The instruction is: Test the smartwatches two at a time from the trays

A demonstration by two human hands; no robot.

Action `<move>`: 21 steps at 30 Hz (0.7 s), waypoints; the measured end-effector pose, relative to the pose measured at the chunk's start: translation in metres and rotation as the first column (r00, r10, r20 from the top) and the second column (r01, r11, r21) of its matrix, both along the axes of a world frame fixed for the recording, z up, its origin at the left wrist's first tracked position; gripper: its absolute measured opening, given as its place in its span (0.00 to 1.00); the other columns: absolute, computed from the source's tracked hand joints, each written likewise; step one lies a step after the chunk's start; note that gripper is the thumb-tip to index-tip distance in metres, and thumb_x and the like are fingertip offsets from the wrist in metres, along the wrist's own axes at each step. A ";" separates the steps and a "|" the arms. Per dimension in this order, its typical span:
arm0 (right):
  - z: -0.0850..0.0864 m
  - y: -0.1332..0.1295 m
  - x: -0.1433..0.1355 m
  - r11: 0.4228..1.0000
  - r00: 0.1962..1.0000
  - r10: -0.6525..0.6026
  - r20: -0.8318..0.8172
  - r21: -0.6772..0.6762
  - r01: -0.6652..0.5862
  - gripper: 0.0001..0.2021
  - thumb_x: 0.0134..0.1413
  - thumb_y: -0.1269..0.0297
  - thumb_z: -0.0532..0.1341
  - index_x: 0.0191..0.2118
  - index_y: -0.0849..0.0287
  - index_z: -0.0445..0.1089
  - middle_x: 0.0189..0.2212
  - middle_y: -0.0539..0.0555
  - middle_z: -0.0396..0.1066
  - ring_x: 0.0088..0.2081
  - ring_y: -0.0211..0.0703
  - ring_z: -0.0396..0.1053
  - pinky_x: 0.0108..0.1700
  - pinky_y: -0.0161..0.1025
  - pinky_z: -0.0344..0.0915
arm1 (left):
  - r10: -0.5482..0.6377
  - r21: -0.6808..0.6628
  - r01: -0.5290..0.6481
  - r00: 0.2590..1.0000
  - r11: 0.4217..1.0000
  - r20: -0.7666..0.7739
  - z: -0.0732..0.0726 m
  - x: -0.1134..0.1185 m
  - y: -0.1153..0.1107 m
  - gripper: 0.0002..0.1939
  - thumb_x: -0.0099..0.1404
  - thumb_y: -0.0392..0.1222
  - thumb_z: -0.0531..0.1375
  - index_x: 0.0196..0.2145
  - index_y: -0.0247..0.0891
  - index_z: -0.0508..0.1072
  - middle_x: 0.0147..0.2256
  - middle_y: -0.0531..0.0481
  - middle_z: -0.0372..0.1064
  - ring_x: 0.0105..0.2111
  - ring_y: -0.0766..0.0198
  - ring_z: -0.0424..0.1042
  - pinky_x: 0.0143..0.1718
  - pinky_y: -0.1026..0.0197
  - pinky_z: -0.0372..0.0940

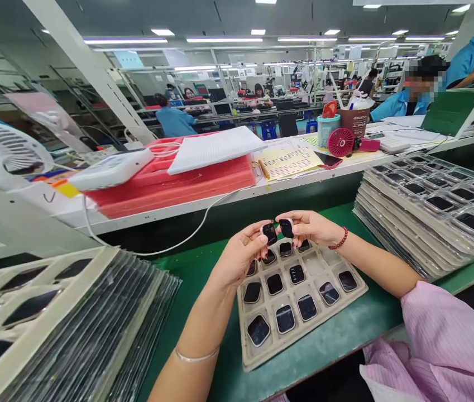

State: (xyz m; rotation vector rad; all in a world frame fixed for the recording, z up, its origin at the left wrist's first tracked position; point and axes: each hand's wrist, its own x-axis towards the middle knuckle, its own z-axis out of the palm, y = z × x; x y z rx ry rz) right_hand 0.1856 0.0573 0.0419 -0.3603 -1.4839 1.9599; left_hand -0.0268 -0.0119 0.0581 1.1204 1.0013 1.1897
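Observation:
Above the far part of a beige tray [247,357], my left hand [240,251] grips a square watch-like piece with a dark face [269,233] between thumb and fingers. Close to its right, my right hand [314,228] pinches a similar dark-faced watch piece [286,228]. Both pieces are tilted and held side by side. Several more dark square pieces, such as one watch piece [285,319] near the front, lie in the tray's compartments. Two compartments toward the tray's right back hold no piece. My left hand hides part of the tray's back left.
Tall stacks of trays with dark pieces stand at left [136,312] and right [404,234]. Behind, a shelf [178,209] carries red foam [178,184], papers, a pink fan [341,142] and a cup. A white cable [190,237] hangs down. People sit farther back.

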 end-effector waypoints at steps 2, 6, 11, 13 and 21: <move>0.002 -0.005 0.002 0.999 1.000 -0.027 0.006 0.018 0.027 0.29 0.46 0.60 0.75 0.54 0.61 0.71 0.40 0.54 0.76 0.26 0.32 0.74 0.28 0.29 0.74 | -0.013 0.009 0.013 1.000 1.000 0.008 0.000 0.002 -0.001 0.30 0.49 0.50 0.74 0.47 0.34 0.76 0.32 0.49 0.75 0.20 0.73 0.65 0.22 0.68 0.59; -0.001 -0.020 0.017 0.992 0.991 -0.127 0.045 -0.008 0.127 0.29 0.48 0.60 0.73 0.55 0.61 0.70 0.41 0.56 0.76 0.32 0.37 0.78 0.31 0.31 0.76 | -0.086 -0.023 0.086 0.996 0.996 -0.004 -0.002 0.012 -0.004 0.30 0.52 0.49 0.72 0.50 0.35 0.73 0.36 0.47 0.75 0.28 0.66 0.72 0.26 0.66 0.64; -0.016 -0.040 0.043 0.966 0.953 -0.255 0.160 0.000 0.259 0.25 0.48 0.68 0.70 0.53 0.60 0.70 0.45 0.57 0.77 0.36 0.41 0.79 0.32 0.31 0.77 | -0.171 -0.048 0.166 0.972 0.985 -0.164 -0.015 0.031 -0.006 0.27 0.52 0.42 0.70 0.49 0.37 0.71 0.37 0.47 0.75 0.36 0.58 0.76 0.29 0.64 0.66; -0.023 -0.046 0.051 0.957 0.935 -0.289 0.204 0.044 0.287 0.22 0.47 0.70 0.69 0.50 0.61 0.70 0.41 0.56 0.78 0.32 0.39 0.79 0.30 0.31 0.76 | -0.175 -0.035 0.171 0.960 0.985 -0.219 -0.022 0.040 -0.007 0.24 0.52 0.42 0.69 0.46 0.35 0.72 0.33 0.48 0.75 0.31 0.61 0.75 0.27 0.65 0.64; -0.050 -0.044 0.076 0.907 0.841 -0.417 0.344 0.214 0.362 0.17 0.53 0.65 0.63 0.49 0.60 0.66 0.37 0.54 0.77 0.31 0.40 0.76 0.33 0.37 0.74 | -0.203 -0.095 0.181 0.913 0.979 -0.353 -0.045 0.073 0.000 0.21 0.56 0.46 0.64 0.46 0.35 0.72 0.33 0.46 0.76 0.31 0.56 0.76 0.29 0.61 0.64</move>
